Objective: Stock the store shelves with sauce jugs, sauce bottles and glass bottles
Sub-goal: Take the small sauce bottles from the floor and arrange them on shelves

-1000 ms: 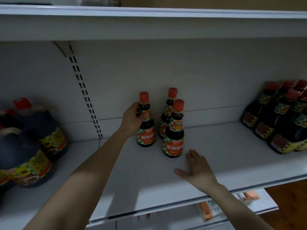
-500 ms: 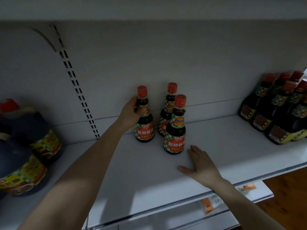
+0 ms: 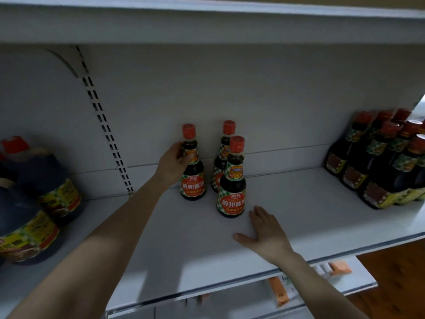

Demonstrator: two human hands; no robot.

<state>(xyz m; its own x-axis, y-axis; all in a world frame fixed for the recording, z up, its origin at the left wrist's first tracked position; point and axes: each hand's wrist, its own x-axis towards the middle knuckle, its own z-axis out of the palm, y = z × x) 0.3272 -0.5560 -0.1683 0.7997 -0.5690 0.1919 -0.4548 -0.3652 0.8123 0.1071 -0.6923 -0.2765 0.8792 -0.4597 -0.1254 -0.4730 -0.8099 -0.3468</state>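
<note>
Head view showed a white shelf (image 3: 310,203) spanning the whole frame, with an upper shelf (image 3: 207,24) above it and a slotted upright (image 3: 103,125) running down the back panel left of centre. At the shelf's left end stood large dark sauce jugs (image 3: 30,231) with red caps and yellow-green labels, one behind another. At the right end, against the back edge, a tight group of dark red-capped bottles (image 3: 377,169) stood in rows, touching one another. Near the middle of the shelf, close to the back edge, three smaller bottles stood upright: the left sauce bottle (image 3: 192,180), the rear sauce bottle (image 3: 222,162) just to its right, and the front sauce bottle (image 3: 231,194) directly in front of the rear one, nearer the front edge. The left hand (image 3: 171,164) reached in from the lower left and gripped the left sauce bottle at its shoulder and neck, fingers curled round it while its base sat on the shelf. The right hand (image 3: 266,231) lay flat on the shelf with fingers spread, palm down, just beside the front sauce bottle on its right, fingertips near its base but apart from it. Orange tags (image 3: 278,291) showed on the rail under the front edge, and a wooden floor (image 3: 395,284) at the lower right corner.
</note>
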